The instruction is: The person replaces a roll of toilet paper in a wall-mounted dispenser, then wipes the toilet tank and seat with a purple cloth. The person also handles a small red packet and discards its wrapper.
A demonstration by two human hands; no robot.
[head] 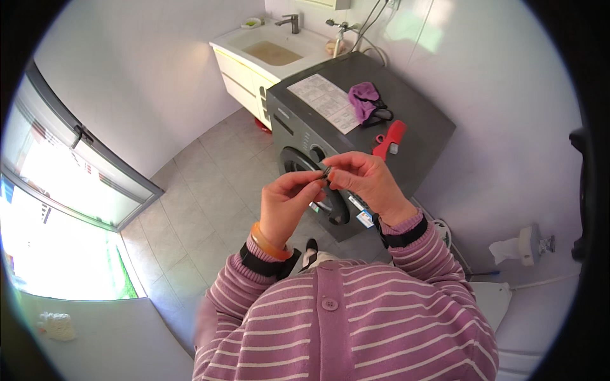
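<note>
My left hand [288, 200] and my right hand [374, 183] meet in front of my chest, above the front edge of a dark grey front-loading washing machine [414, 157]. Between the fingertips of both is a small, dark, thin thing [326, 173]; it is too small and covered to tell what it is. On the machine's top, beyond my right hand, lies a red plastic object [394, 135] with a small pale piece beside it. Farther back rests a crumpled purple cloth [364, 97] with black trim, partly over a printed sheet [324, 100].
Beyond the machine stands a white washbasin cabinet [243, 90] with a faucet [291, 23] and brownish water in the basin. A framed glass door [90, 176] stands at the left by grey floor tiles [209, 181]. A toilet paper holder [528, 245] is on the right wall.
</note>
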